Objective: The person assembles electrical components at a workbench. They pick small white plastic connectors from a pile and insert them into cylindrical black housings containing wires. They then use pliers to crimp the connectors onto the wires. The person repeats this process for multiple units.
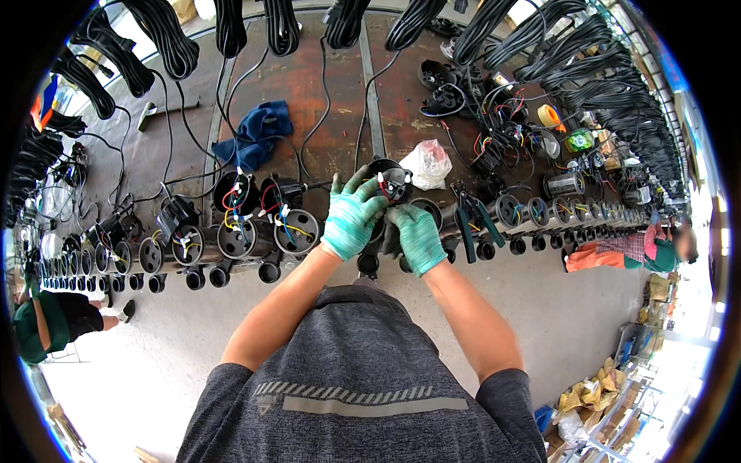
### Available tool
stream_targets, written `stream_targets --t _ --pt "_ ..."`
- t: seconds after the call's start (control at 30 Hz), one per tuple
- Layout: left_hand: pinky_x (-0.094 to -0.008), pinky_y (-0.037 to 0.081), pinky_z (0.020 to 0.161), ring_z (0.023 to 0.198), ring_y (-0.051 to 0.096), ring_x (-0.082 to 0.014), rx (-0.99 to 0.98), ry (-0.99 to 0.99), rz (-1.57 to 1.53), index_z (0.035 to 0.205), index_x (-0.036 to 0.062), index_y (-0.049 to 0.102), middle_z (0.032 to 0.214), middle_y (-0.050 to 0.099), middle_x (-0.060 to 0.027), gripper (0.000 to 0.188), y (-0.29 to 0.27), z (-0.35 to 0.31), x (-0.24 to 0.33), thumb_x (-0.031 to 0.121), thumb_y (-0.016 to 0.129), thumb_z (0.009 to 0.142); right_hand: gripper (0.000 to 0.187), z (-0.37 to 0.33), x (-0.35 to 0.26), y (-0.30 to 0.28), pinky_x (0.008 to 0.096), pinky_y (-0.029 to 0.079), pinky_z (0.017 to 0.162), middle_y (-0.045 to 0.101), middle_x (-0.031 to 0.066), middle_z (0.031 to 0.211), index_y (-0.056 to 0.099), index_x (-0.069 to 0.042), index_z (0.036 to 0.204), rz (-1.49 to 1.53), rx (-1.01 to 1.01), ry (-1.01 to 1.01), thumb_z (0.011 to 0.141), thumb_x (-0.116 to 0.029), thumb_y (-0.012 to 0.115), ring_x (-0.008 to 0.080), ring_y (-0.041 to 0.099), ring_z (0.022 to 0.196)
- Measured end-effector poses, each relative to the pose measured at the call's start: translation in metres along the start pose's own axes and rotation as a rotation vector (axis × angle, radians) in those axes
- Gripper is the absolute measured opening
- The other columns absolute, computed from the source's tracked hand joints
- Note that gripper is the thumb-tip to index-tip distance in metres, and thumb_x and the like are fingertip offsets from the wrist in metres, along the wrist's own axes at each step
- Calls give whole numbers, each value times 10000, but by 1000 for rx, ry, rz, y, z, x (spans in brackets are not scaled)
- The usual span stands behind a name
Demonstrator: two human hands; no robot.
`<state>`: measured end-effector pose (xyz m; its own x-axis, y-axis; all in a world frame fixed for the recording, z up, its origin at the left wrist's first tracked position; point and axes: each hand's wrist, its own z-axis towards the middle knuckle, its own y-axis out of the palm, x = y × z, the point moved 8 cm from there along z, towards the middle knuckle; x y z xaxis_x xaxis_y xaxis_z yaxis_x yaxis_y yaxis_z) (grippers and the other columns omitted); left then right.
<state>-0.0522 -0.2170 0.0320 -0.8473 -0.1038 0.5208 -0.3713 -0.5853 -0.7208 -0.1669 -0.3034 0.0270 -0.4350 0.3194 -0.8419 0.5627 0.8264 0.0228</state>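
A black round housing (395,183) with red, black and white-capped wires sits at the table's near edge, in front of me. My left hand (353,216), in a green-coated glove, grips its left side, with the fingers spread along it. Just below and to the right, my gloved right hand (417,238) has its fingers curled in by the lower part of the housing; what lies between them is hidden. Beside the right hand lies a pair of pliers (468,217) with dark green handles. Left of my hands stands a metal cylinder (296,231) with colored wires in its end.
More cylinders line the table edge (238,238). A blue cloth (262,130), a white plastic bag (429,163) and an orange tape roll (549,116) lie on the table (340,100). Bundled black cables (165,38) hang across the far side. Other people (63,320) are at both sides.
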Motion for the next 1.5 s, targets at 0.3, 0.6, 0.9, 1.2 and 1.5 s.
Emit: stream_targets --t 0.3,0.6,0.9,1.2,1.5 --pt "-690 232 1237 1516 471 -378 34 -46 -15 1124 207 778 1445 646 -65 255 2 -3 -5 150 758 876 253 -31 -41 -20 411 602 742 751 122 921 713 -32 1213 -643 341 -775 1061 -232 690 255 743 822" --pt "-584 302 1242 1493 495 -369 -5 -32 3 1187 164 747 1454 650 -83 264 0 3 -3 193 707 927 210 -22 -72 2 383 599 699 732 61 1006 747 -119 1116 -1327 151 -1181 909 -142 771 243 742 860" --pt "-572 367 1205 1364 589 -331 4 -176 121 1211 170 739 1405 654 -103 351 2 6 5 104 734 866 232 14 -72 -21 392 584 775 752 185 894 729 -14 1115 -692 -115 -359 984 -205 739 288 724 776" --pt "-509 493 1079 1077 694 -370 97 -204 75 1132 94 726 1286 723 -112 225 0 5 2 84 717 907 240 196 -76 -163 478 578 946 773 187 1128 793 -132 1161 -1550 -181 -319 952 -198 695 403 732 1050" --pt "-497 539 1016 1059 719 -409 108 -238 44 1169 84 743 1160 782 -130 237 -6 8 2 104 716 935 291 267 -19 -140 470 591 963 772 203 1187 800 -107 1082 -1766 -375 -255 833 -254 778 411 739 1101"
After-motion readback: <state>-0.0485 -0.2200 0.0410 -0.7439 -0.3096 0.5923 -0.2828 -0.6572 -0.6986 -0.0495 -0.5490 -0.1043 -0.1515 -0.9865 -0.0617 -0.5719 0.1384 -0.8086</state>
